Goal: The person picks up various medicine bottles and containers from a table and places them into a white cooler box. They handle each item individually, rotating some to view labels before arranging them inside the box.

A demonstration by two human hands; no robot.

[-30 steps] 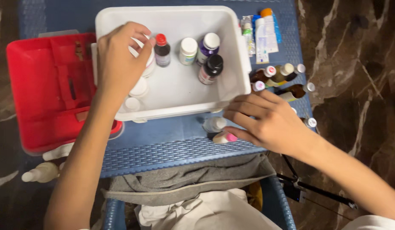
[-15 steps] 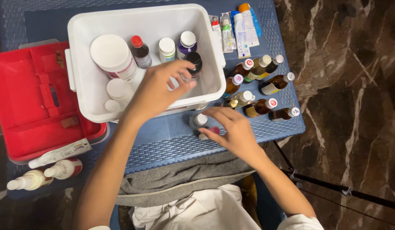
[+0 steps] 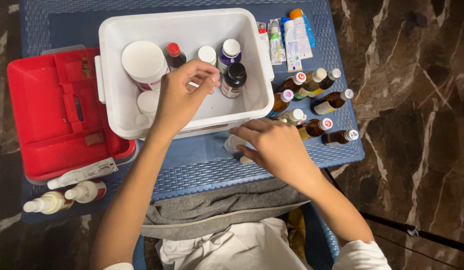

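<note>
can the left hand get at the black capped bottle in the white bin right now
Probably yes: the left hand is already inside the white bin, the black-capped bottle stands just beside its fingertips, and nothing lies between them.

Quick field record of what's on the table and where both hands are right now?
surface: blue woven table
bin: white bin, bottles and jars upright inside
left hand: over the bin, fingers pinched, grip unclear
right hand: on small bottles in front of the bin
right of bin: brown bottles lying down, tubes behind
left of bin: red case, spray bottles
</note>
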